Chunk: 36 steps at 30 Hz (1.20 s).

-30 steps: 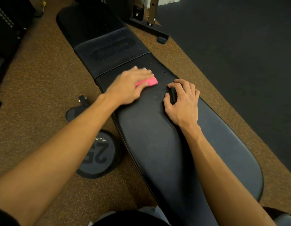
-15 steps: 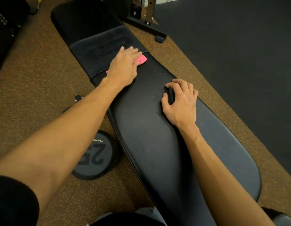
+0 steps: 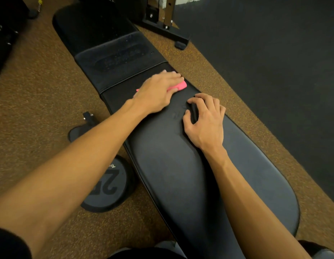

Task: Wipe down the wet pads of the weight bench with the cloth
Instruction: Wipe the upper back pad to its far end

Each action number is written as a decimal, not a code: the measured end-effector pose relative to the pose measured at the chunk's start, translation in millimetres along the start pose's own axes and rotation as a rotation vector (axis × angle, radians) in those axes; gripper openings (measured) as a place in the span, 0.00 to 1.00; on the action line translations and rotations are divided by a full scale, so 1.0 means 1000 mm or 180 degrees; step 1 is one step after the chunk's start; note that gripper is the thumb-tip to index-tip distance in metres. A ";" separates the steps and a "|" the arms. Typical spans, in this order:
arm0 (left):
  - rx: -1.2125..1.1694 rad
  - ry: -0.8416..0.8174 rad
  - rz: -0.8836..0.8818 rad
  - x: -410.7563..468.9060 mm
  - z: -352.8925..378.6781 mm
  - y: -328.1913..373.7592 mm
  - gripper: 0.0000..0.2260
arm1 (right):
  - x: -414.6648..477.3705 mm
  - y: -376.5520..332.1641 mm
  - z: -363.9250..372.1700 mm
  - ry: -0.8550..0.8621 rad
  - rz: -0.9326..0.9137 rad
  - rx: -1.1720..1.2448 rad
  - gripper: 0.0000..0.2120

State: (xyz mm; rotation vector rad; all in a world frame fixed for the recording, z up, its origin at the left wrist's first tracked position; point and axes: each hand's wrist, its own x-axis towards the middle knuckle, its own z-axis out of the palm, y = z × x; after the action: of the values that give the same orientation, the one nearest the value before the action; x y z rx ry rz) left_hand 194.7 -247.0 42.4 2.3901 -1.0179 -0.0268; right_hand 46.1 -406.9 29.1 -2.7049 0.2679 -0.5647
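Weight bench [image 3: 256, 193], long axis running away to the far left; speckled pad [image 3: 121, 58] just past the seam [image 3: 133, 76]; left hand [image 3: 156, 90], flat-fingered, pressing pink cloth [image 3: 180, 86] on the near pad [image 3: 171, 165] beside that seam; right hand [image 3: 205, 120] loosely bent, empty, bracing alongside.

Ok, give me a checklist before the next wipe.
1. Contact: left hand presses cloth flat: ok.
2. Clearance: right hand apart from cloth: ok.
3. Droplets: middle pad shows specks: not ok.
4. Dryness, near pad: cannot tell.
5. Dryness, far pad: cannot tell, too dark.
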 end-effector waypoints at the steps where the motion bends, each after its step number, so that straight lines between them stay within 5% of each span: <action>1: -0.0002 -0.0005 0.0033 -0.001 -0.001 -0.003 0.20 | 0.000 0.000 0.000 -0.0010 0.0000 0.0001 0.14; 6: 0.0161 0.0423 -0.0588 0.019 -0.004 -0.012 0.20 | 0.000 0.000 0.001 -0.0014 0.0013 -0.0018 0.13; 11: 0.0010 -0.0030 0.0179 0.010 0.019 0.011 0.19 | -0.001 -0.001 0.001 0.0017 0.0002 -0.0027 0.14; 16: 0.0196 0.0341 -0.0553 0.033 0.001 -0.007 0.18 | 0.000 -0.002 0.000 0.0007 0.0026 -0.0027 0.13; 21: 0.0078 -0.0060 0.0233 0.019 0.019 0.022 0.18 | -0.001 -0.002 0.001 0.0010 0.0015 -0.0025 0.13; 26: 0.0251 0.0317 -0.0492 0.037 0.000 -0.010 0.17 | -0.001 -0.002 0.000 -0.0009 0.0038 -0.0016 0.13; 32: 0.0029 -0.0035 0.0382 0.022 0.020 0.027 0.16 | 0.000 -0.002 -0.001 -0.0032 0.0007 -0.0008 0.14; 36: 0.0198 0.0191 -0.0125 0.034 -0.002 -0.001 0.16 | 0.000 -0.002 -0.002 -0.0037 0.0036 0.0020 0.13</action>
State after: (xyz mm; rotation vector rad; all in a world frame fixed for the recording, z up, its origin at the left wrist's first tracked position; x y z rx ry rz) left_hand 219.8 -268.2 49.6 2.4518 -0.9572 0.0628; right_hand 45.0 -405.6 31.6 -2.6981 0.2777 -0.5453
